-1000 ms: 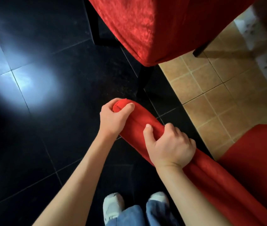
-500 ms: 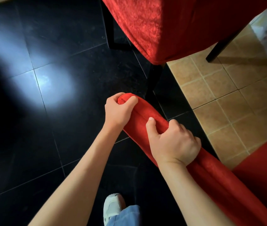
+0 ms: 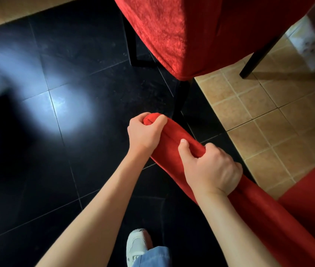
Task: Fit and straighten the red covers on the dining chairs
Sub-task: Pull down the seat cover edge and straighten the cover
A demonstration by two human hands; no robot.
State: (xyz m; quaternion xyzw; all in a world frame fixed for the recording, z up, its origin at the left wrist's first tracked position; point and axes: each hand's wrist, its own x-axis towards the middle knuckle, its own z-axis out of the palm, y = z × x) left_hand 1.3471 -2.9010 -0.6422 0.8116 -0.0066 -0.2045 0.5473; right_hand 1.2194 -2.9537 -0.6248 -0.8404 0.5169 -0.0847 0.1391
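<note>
Red cover top edge, diagonal, upper-left

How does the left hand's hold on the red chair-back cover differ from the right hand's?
The left hand grips the cover at its far rounded corner, with its fingers curled over the end; the right hand grips lower along the top edge, nearer the person. The left thumb lies across the corner; the right thumb points up along the seam. Both grip the same red fabric with curled fingers.

A red cover sheathes a chair's top rail, stretched smooth, seam along its edge; another covered chair stands beyond, apparently fitted.
</note>
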